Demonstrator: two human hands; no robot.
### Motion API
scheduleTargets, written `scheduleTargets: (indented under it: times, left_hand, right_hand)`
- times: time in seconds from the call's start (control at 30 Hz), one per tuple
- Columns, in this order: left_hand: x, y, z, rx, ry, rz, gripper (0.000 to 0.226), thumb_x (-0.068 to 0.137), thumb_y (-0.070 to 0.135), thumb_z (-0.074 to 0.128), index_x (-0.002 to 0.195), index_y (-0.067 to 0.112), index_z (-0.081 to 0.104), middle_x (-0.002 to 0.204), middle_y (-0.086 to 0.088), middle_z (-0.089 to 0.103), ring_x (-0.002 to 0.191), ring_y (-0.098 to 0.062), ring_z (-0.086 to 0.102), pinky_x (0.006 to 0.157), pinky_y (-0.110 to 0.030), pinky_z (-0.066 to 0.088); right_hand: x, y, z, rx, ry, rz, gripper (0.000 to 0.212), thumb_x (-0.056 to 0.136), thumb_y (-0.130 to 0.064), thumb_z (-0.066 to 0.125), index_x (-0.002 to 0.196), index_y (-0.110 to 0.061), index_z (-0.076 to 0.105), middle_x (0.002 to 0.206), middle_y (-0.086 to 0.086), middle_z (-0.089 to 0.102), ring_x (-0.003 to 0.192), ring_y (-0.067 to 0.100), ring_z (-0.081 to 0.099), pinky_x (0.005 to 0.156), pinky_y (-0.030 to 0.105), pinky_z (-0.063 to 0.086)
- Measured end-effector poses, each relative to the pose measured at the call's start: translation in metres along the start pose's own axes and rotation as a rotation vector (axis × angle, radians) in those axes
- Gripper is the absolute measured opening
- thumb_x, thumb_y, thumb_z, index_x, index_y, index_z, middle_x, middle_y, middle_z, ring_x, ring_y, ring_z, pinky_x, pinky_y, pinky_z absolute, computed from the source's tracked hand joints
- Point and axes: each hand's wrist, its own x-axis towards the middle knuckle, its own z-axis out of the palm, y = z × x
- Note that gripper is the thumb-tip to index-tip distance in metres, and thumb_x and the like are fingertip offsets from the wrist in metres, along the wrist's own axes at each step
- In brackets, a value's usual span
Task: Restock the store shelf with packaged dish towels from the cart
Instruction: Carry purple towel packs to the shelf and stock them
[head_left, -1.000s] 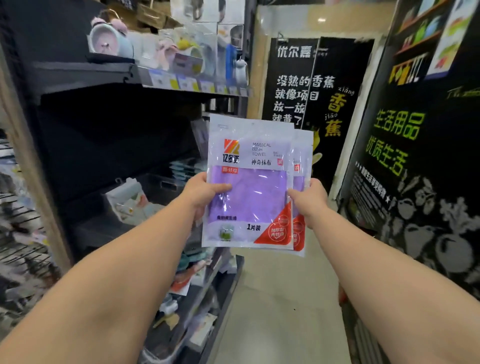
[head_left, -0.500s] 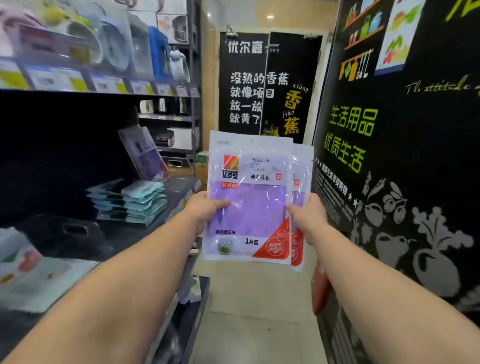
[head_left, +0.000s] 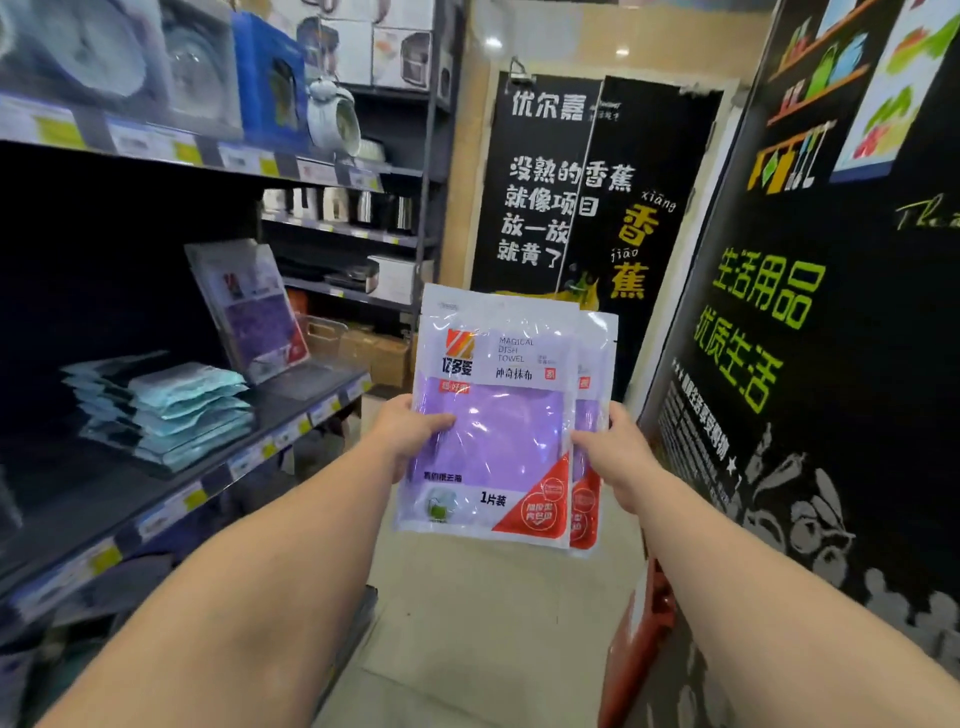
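Two purple dish towel packs (head_left: 498, 431), overlapping, held upright: left hand (head_left: 410, 434) and right hand (head_left: 613, 452) pinch opposite edges, thumbs in front; beside shelf (head_left: 171, 499).

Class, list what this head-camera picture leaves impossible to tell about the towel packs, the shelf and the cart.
- Rear purple pack: the front pack, held by left hand and right hand, hides it; total count unclear.
- Price labels on the shelf edge: blurred, unreadable.
- Teal packs: too blurred to read.
- Cart: only a red edge shows, bottom frame.
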Motion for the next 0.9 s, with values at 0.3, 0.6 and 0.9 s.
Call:
scheduleTargets:
  times: [0.3,0.6,0.9]
  left_hand:
    - [0.08,-0.015,-0.001,0.154,0.126,-0.037,0.027,0.08,0.005,0.079,0.106,0.004,0.068,0.1,-0.014,0.072,0.084,-0.028,0.07,0.078,-0.043,0.059]
    - [0.207,-0.005,-0.02,0.141,0.153,0.007,0.024,0.083,0.008,0.078,0.103,0.007,0.065,0.084,-0.005,0.069,0.065,-0.013,0.064,0.048,-0.021,0.047]
    - [0.325,0.008,-0.079,0.106,0.304,0.044,0.025,0.084,0.008,0.077,0.106,0.008,0.065,0.095,-0.012,0.073,0.084,-0.028,0.071,0.073,-0.038,0.06]
  right_hand:
    - [0.087,0.017,0.027,-0.037,-0.15,-0.026,0.014,0.095,-0.014,0.058,0.107,-0.021,0.057,0.097,0.004,0.072,0.083,0.021,0.073,0.068,0.035,0.057]
    - [0.214,0.003,0.088,-0.058,-0.108,-0.08,0.01,0.094,-0.012,0.058,0.098,-0.021,0.058,0.091,0.003,0.07,0.076,0.018,0.07,0.062,0.031,0.054]
    - [0.345,-0.033,0.197,0.014,-0.244,-0.078,0.011,0.095,-0.018,0.063,0.096,-0.025,0.054,0.097,0.005,0.068,0.084,0.019,0.069,0.066,0.035,0.056]
